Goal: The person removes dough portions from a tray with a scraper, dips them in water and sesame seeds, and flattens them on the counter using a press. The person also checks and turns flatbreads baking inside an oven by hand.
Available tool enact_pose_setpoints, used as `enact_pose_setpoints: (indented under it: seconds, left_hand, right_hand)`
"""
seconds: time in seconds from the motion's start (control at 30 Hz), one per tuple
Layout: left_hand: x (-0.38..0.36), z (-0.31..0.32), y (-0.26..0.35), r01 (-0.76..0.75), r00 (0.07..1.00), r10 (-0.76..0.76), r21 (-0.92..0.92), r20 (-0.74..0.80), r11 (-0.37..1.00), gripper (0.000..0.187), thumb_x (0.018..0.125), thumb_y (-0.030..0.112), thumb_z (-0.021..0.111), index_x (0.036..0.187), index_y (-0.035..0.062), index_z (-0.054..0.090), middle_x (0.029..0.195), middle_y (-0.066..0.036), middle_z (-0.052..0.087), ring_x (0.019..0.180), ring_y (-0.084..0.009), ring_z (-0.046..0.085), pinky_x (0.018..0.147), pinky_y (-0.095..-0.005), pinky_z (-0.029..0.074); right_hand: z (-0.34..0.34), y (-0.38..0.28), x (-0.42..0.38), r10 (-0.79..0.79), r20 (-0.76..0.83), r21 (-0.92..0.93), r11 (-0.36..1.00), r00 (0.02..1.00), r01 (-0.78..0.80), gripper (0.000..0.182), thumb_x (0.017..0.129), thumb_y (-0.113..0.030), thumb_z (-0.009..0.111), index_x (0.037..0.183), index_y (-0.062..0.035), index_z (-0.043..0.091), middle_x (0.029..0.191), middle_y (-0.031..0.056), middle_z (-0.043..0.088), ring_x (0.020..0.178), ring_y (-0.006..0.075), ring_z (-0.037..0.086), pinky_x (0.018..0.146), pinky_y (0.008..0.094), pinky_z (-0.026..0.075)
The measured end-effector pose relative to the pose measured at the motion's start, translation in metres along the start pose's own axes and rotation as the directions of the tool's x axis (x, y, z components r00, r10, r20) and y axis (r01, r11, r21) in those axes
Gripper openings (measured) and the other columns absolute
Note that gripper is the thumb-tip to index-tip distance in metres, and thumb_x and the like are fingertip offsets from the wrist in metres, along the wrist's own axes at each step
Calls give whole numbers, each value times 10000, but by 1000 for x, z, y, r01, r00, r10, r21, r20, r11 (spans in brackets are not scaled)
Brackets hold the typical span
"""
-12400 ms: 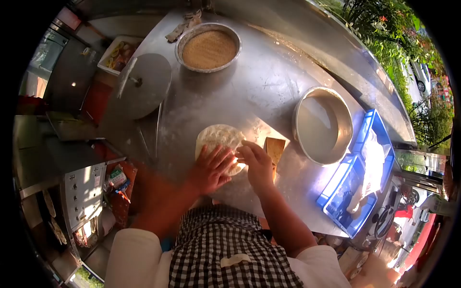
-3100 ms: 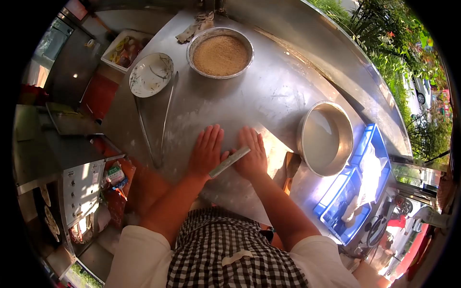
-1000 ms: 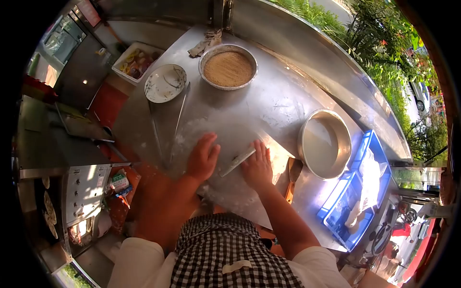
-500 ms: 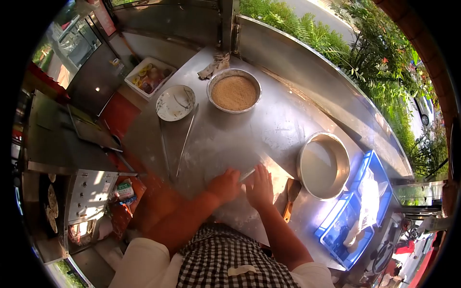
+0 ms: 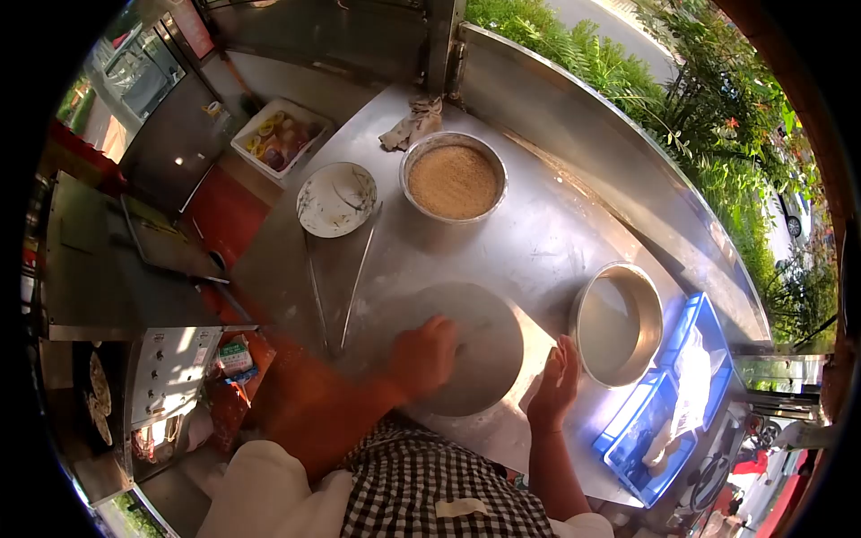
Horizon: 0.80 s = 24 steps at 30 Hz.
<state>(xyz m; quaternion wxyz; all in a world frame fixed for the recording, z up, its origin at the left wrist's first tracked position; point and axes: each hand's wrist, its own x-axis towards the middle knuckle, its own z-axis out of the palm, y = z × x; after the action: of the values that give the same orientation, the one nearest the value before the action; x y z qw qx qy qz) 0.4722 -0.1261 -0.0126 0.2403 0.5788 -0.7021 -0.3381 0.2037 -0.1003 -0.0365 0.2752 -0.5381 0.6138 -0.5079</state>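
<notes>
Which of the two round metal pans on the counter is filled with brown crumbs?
The far pan, beside the white plate, holds the brown crumbs. The other pan, near the right hand and blue crates, shows only pale contents.

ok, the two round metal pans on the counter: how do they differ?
The far pan is filled nearly to the rim with tan, grainy crumbs; the near pan holds only a pale, smooth layer, with its inner wall showing. The far pan sits beside the white plate and a rag; the near pan sits beside the blue crate, close to the right hand. Both are round, shiny metal and upright on the steel counter.
</notes>
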Motion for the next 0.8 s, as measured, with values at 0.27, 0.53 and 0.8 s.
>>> enact_pose_setpoints:
  seconds: [0.27, 0.53, 0.8]
  left_hand:
    - [66, -185, -17, -68, 954, 112, 166, -278, 984, 289, 958, 120, 725, 1205, -19, 672, 1039, -246, 700, 906, -400, 714, 778, -457, 551]
    - [115, -235, -145, 174, 931, -40, 342, -364, 924, 322, 952, 142, 731, 1204, -42, 653, 1070, -283, 699, 1031, -481, 681, 862, -509, 536]
    - [117, -220, -217, 283, 923, -173, 303, -343, 910, 503, 987, 224, 759, 1388, -51, 629, 1262, -278, 709, 1179, -427, 697, 979, -475, 542]
  right_hand:
    - [46, -23, 21, 78, -12, 13, 997, 997, -78, 362, 1117, -129, 575, 1450, 10, 602, 1335, 155, 677, 1256, 258, 651, 1094, 400, 509]
    - [64, 13, -1, 267, 96, -553, 815, 959, -171, 415, 979, -271, 738, 1324, -50, 673, 1219, 161, 715, 1089, 330, 711, 926, 470, 580]
    - [49, 21, -12, 503, 142, -716, 647, 853, -262, 436, 934, -416, 772, 1151, -53, 665, 1177, 148, 720, 1054, 377, 711, 896, 491, 579]
